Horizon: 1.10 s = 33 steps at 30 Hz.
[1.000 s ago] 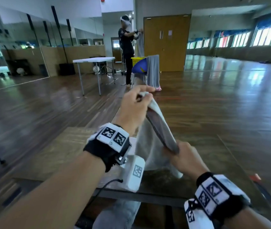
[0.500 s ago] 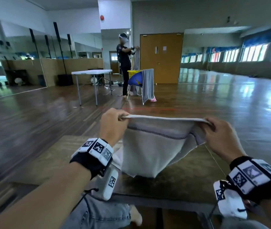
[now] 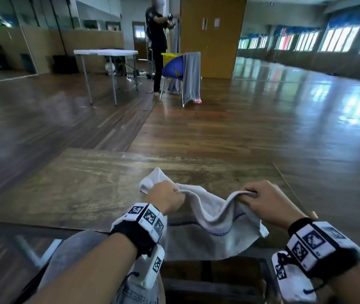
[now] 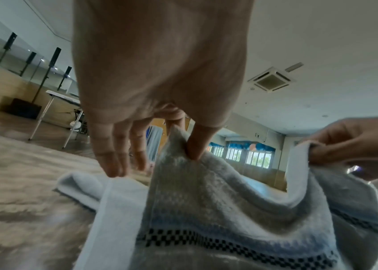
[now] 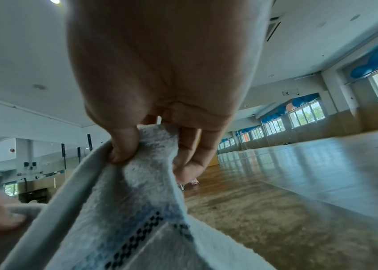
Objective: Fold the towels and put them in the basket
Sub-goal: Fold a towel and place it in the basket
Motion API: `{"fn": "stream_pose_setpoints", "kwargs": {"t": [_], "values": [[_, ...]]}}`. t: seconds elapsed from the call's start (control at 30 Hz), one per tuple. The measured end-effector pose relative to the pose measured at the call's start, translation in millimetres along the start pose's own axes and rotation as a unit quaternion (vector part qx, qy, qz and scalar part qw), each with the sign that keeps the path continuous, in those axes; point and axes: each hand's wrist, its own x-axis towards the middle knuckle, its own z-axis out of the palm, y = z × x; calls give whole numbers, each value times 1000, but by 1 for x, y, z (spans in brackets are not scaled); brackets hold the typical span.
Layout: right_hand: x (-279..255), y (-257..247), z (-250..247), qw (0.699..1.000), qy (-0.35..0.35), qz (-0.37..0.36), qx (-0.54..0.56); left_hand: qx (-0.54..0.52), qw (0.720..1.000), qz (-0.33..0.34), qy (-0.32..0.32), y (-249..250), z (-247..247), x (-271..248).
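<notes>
A pale grey towel (image 3: 209, 229) with a dark checked stripe lies partly on the wooden table (image 3: 91, 187), its near part hanging over the front edge. My left hand (image 3: 165, 198) pinches one top corner of the towel (image 4: 197, 197) between thumb and forefinger. My right hand (image 3: 266, 200) pinches the other corner of the towel (image 5: 137, 201). The edge between the hands sags, and a folded end (image 3: 152, 181) rests on the table beyond the left hand. A yellow basket (image 3: 170, 60) stands far off behind a blue chair.
Far ahead a person (image 3: 157, 40) handles a grey cloth by a blue chair (image 3: 174, 69) draped with a grey towel (image 3: 192, 75). A white folding table (image 3: 106, 53) stands to the left on the glossy wooden floor. My knee (image 3: 76, 255) is under the table's front edge.
Both hands have come down from chest height to the table. The towel, held stretched in the air before, now lies partly on the tabletop with its top edge slack.
</notes>
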Motion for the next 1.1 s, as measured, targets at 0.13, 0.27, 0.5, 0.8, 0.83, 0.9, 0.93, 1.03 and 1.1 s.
{"fn": "stream_pose_setpoints", "kwargs": {"t": [0.13,0.27,0.5,0.8,0.83,0.9,0.93,1.03,1.1], "values": [[30,2,34,999,-27,-31,34,95,995,-32,-25,-22,26,41],[67,11,71,995,-65,-71,17,128,990,30,-53,-21,51,80],[107,30,94,983,-160,-13,-88,34,968,196,-156,17,53,130],[179,39,17,984,169,-54,32,-55,966,206,148,62,-2,169],[183,42,13,973,215,-52,57,-80,951,206,218,60,-9,172],[190,51,7,966,240,-43,90,-126,925,205,294,51,-18,177],[193,55,5,962,252,-38,104,-139,919,193,315,45,-21,180],[196,66,1,939,305,-20,156,-197,907,139,346,25,-28,186],[196,64,1,929,325,-13,177,-248,897,123,344,17,-30,188]]}}
